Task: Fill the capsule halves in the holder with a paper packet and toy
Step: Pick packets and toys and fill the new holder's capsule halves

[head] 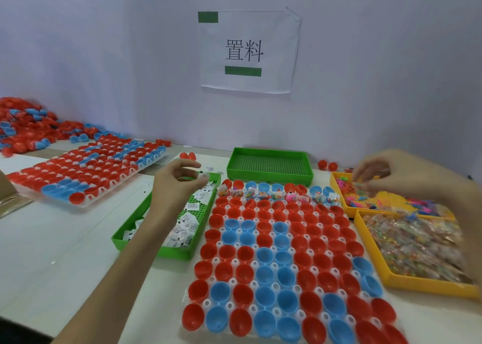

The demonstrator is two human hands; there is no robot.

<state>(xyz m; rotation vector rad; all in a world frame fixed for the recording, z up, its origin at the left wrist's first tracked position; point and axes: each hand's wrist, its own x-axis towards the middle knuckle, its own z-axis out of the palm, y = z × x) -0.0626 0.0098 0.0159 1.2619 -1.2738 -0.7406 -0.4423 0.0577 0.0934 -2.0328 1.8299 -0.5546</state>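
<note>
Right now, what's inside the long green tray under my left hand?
White paper packets lie scattered in the long green tray, on its perforated floor. The left forearm covers a strip, so that part is hidden.

Capsule halves (243,295) are showing glossy, smooth plastic, sitting in a milky translucent plastic holder (216,260). Left of the holder, matt paper packets (186,226) are lying in a green tray (172,252) of perforated plastic. Right of it, crinkly clear-film toy bags (417,242) are glinting in a yellow tray (417,282) of plastic.
</note>
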